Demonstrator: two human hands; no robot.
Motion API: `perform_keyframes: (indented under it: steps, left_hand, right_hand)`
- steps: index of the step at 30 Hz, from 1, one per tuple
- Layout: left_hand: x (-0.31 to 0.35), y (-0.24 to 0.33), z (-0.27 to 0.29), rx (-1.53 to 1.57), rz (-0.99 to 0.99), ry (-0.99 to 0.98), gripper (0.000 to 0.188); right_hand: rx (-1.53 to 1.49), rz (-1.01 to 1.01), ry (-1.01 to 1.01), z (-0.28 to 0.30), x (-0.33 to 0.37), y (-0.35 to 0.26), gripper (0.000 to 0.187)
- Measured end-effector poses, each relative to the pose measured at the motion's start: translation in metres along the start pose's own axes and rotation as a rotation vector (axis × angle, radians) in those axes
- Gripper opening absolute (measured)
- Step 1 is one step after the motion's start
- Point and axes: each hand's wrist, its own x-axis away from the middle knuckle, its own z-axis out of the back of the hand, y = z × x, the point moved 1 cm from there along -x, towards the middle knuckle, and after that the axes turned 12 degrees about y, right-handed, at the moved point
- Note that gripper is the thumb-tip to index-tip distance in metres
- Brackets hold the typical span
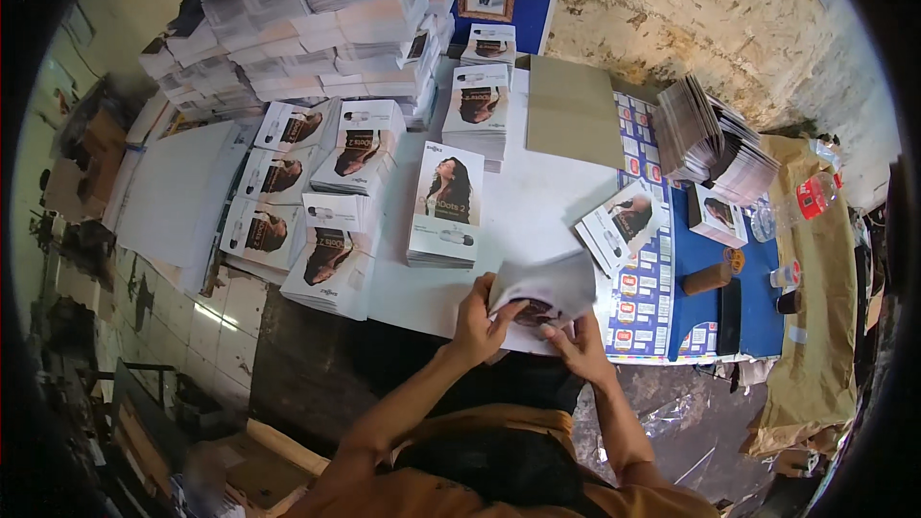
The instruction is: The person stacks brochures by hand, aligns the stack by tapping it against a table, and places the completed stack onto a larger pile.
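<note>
At the front edge of the white table [523,216], both my hands grip a small bunch of printed leaflets [556,280]. Its upper part is bent and smeared by motion, so the number of sheets cannot be told. My left hand [477,326] closes round the left side, thumb over the printed face. Fingers of my right hand [578,350] pinch the lower right corner. Just beyond my left hand stands a neat stack of leaflets [446,197] with a long-haired figure on top. To the right of my hands lies a slightly spread pile of leaflets [622,223].
Tied leaflet bundles [355,149] fill the table's left, before a tall wall of paper stacks [317,29]. A grey board [574,110] lies at the back. On the right are upright leaflet stacks [715,139], a plastic bottle [815,197], a brown cylinder [707,278] and a dark block [730,315].
</note>
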Motion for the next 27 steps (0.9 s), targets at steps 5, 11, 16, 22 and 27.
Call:
perform_keyframes:
  steps: [5, 11, 16, 22, 27]
  left_hand:
    - [-0.074, 0.039, 0.027, -0.155, 0.143, 0.029, 0.034]
    - [-0.143, -0.004, 0.056, -0.721, 0.003, 0.043, 0.056]
    - [-0.13, -0.059, 0.055, -0.877, 0.431, -0.033, 0.085]
    - [-0.159, -0.068, 0.069, -0.36, 0.801, 0.089, 0.077]
    - [-0.156, -0.064, 0.058, -0.168, 0.904, 0.073, 0.062]
  right_hand:
    - [-0.194, -0.037, 0.003, -0.026, -0.058, -0.01, 0.034]
    - [-0.14, -0.248, -0.016, -0.073, -0.131, -0.02, 0.042]
    - [0.178, -0.168, 0.031, -0.087, -0.139, 0.026, 0.063]
    - [0.165, -0.183, 0.028, -0.105, -0.146, 0.009, 0.056]
    - [0.101, -0.176, 0.057, -0.096, -0.139, 0.021, 0.06]
